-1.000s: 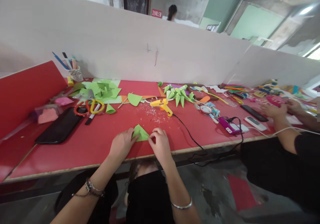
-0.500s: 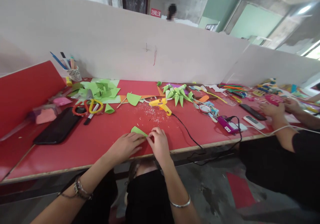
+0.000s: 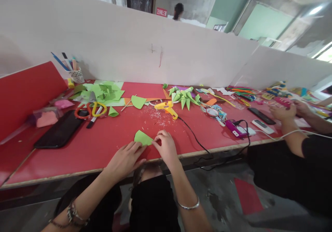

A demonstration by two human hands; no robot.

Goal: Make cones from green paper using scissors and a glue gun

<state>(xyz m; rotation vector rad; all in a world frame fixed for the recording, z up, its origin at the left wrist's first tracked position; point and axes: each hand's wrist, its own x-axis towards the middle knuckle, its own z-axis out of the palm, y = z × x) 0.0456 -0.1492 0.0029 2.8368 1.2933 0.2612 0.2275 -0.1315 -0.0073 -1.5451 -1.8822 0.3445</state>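
A piece of green paper [image 3: 142, 138] lies on the red table near its front edge, shaped like a wedge. My right hand [image 3: 166, 147] pinches the paper's right tip between thumb and fingers. My left hand [image 3: 126, 158] rests at the lower edge of the paper, its fingers stretched out and the fingertips touching it. Just beyond the paper sits a yellow hot glue gun [image 3: 167, 109] with a black cord, among white scraps. Farther back are a half-round green paper piece [image 3: 138, 102] and a small green paper cone [image 3: 113, 112].
To the left are scissors [image 3: 99, 110], a marker [image 3: 92, 121], a black phone [image 3: 61, 129] and a heap of green paper [image 3: 105, 93]. Spiky green paper cones [image 3: 185, 97] stand behind the glue gun. A purple power adapter [image 3: 236, 128] and a co-worker's hands [image 3: 284, 112] are at right.
My left hand has slid down and left across the paper, uncovering more of it. The right hand keeps its pinch at the tip.
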